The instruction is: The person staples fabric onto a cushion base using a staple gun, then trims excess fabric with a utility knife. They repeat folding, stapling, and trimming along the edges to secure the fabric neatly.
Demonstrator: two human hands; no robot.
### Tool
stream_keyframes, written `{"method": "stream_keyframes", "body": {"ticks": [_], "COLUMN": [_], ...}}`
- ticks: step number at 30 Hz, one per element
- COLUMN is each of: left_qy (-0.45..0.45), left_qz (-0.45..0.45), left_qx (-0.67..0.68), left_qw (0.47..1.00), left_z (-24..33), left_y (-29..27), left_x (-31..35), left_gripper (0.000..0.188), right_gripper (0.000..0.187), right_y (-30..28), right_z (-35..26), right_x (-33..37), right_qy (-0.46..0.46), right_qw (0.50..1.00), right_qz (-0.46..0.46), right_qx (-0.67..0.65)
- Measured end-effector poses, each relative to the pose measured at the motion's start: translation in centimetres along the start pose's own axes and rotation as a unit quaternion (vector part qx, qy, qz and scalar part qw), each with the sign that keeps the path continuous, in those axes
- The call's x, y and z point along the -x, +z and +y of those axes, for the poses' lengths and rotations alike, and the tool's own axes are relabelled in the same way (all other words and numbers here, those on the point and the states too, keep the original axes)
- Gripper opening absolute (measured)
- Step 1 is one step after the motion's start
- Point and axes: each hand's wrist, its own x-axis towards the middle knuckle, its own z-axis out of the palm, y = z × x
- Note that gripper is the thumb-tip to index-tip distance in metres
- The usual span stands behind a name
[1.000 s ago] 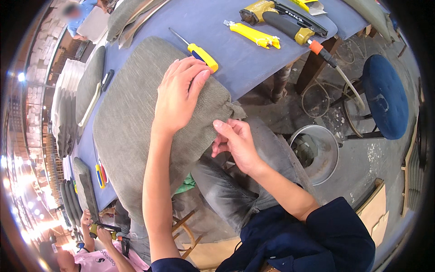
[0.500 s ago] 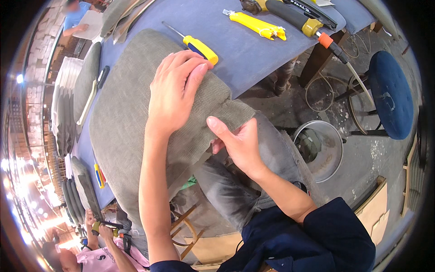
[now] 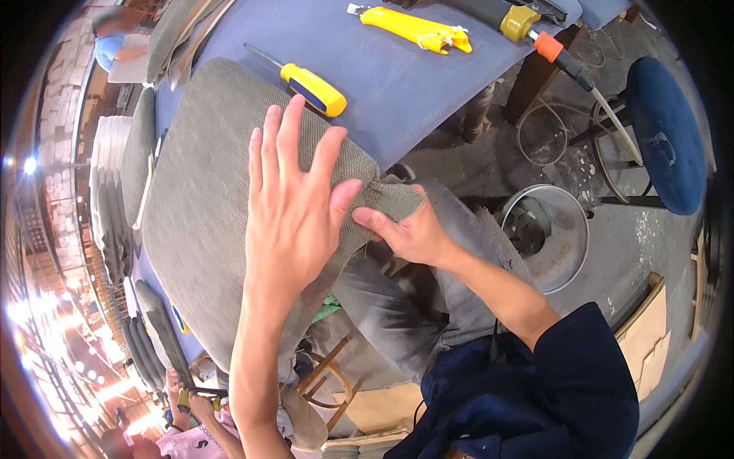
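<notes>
A grey-green fabric-covered seat cushion [image 3: 206, 168] lies over the near edge of the table, its lower part hanging toward my lap. My left hand [image 3: 294, 199] is spread over its top with the fingers apart. At the cushion's right corner my right hand [image 3: 409, 229] pinches a loose flap of fabric [image 3: 397, 200], thumb on top; the fingers beneath are hidden. Creases gather where this flap meets the corner. Just beyond my left fingertips rests a yellow and blue screwdriver [image 3: 317, 88], its shaft pointing away to the left.
A yellow cutter-like tool [image 3: 417, 30] and an air tool with an orange hose fitting [image 3: 547, 47] lie on the blue-grey table [image 3: 397, 99]. To the right stand a metal bucket [image 3: 562, 260] with scraps and a blue stool [image 3: 667, 138]. Stacked cushions [image 3: 115, 183] and two other people are at left.
My left hand has opened, its fingers spreading from a closer, curled pose over the cushion. My right hand keeps its pinch on the flap. The whole view has shifted slightly.
</notes>
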Motion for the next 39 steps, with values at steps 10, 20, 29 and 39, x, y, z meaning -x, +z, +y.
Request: {"method": "stream_keyframes", "body": {"ticks": [10,20,29,39], "left_qy": [0.018,0.003,-0.009,0.028], "left_qz": [0.031,0.113,0.165,0.140], "left_qx": [-0.023,-0.069,-0.081,-0.071], "left_qw": [0.999,0.991,0.983,0.987], "left_z": [0.9,0.4,0.1,0.7], "left_y": [0.5,1.7,3.2,0.7], "left_x": [1.3,3.1,3.4,3.6], "left_gripper": [0.083,0.089,0.094,0.081], "right_gripper": [0.026,0.054,0.057,0.024], "right_y": [-2.6,-15.5,-16.1,-3.6], "right_z": [-1.9,-9.9,-18.0,-10.2], "right_x": [1.0,-16.1,-14.6,4.9], "right_qy": [-0.076,-0.112,-0.035,0.162], "right_qw": [0.988,0.688,0.947,0.981], "right_qz": [-0.007,0.094,0.032,0.099], "right_qx": [0.135,0.711,0.317,0.035]}}
